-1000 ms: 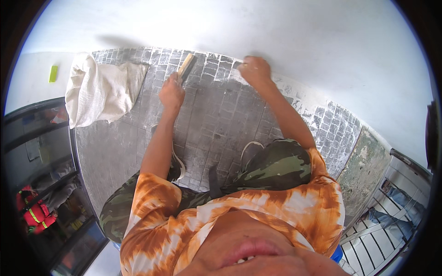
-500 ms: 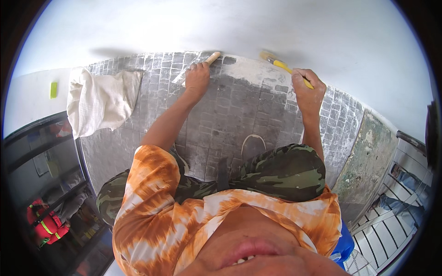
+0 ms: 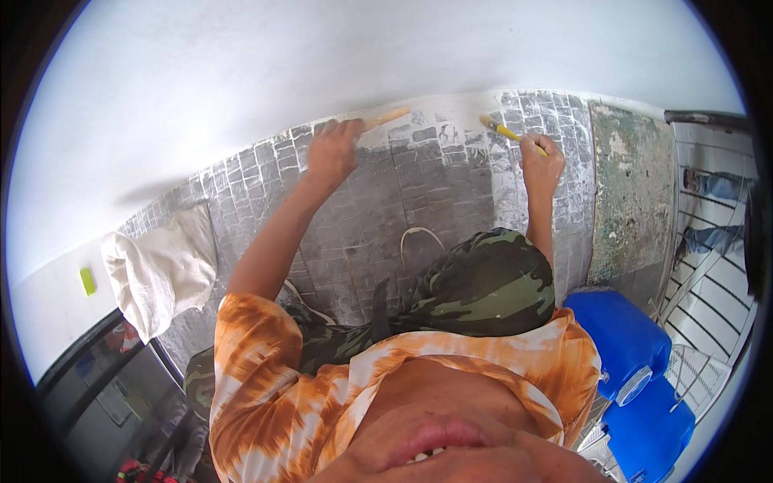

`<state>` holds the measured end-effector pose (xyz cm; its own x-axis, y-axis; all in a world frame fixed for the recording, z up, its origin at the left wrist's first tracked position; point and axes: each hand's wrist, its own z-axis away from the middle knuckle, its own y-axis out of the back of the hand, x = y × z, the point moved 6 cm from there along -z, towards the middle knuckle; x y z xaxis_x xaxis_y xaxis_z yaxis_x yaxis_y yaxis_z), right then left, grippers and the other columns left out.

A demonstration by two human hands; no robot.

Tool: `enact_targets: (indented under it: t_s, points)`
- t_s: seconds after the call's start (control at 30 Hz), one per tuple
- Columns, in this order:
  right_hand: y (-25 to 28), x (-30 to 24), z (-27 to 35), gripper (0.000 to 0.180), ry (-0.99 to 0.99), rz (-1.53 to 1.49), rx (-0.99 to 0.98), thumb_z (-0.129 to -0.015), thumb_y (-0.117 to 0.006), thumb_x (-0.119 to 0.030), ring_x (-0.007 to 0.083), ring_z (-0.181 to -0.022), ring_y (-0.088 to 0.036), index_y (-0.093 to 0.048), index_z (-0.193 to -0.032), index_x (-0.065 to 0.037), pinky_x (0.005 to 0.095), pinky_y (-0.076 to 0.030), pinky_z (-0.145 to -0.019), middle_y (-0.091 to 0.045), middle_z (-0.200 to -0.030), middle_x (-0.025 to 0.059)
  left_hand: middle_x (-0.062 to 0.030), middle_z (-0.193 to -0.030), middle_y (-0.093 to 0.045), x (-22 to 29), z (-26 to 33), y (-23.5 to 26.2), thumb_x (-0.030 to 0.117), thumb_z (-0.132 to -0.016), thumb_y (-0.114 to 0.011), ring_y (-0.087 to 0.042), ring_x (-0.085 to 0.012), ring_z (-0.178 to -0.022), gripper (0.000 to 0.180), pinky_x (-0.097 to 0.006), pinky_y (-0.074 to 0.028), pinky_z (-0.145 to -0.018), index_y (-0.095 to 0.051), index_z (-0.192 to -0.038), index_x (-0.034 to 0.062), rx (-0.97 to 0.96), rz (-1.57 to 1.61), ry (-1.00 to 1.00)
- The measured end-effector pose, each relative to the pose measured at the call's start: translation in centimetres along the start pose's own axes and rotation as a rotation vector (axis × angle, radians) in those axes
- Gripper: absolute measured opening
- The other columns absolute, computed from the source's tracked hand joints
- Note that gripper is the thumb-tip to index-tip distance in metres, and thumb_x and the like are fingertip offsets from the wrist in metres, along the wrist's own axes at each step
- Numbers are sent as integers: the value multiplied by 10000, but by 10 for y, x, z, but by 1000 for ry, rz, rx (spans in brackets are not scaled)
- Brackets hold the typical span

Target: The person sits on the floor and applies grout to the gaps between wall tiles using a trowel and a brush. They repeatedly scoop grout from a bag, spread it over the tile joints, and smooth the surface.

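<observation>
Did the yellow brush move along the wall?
Yes. The right hand carried the brush rightward, nearer the green mossy strip.

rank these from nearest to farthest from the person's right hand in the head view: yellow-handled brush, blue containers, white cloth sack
1. Yellow-handled brush: held in the right hand, by the wall.
2. Blue containers: below the hand, at the person's right side.
3. White cloth sack: far across on the left.

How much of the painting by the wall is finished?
White already covers the wall and streaks the paver strip at its foot. In hand: the right hand holds a yellow-handled brush with bristles on that strip, and the left hand holds a wooden-handled tool there too. Left: the grey pavers nearer the knees are unpainted, if they are meant to be painted.
</observation>
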<state>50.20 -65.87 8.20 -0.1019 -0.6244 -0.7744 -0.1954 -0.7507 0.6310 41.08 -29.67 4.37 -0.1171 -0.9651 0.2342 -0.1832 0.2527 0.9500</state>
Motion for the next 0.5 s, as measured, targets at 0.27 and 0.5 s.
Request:
enact_targets:
  t_s: [0.27, 0.5]
  points:
    - [36, 46, 32, 161, -221, -280, 23, -832, -675, -104, 94, -522, -556, -732, -873, 40, 251, -451, -485, -628, -676, 52, -120, -943, -696, 107, -132, -104, 25, -753, -605, -671, -303, -929, 359, -416, -552, -765, -607, -1109, 75, 95, 80, -225]
    - [63, 68, 40, 149, -274, -315, 101, -833, -677, -106, 91, -526, -562, -740, -876, 22, 244, -459, -471, -632, -685, 51, -133, -970, -700, 141, -157, -139, 20, -771, -619, -688, -328, -889, 383, -445, -553, -757, -587, -1151, 59, -233, 25, -167]
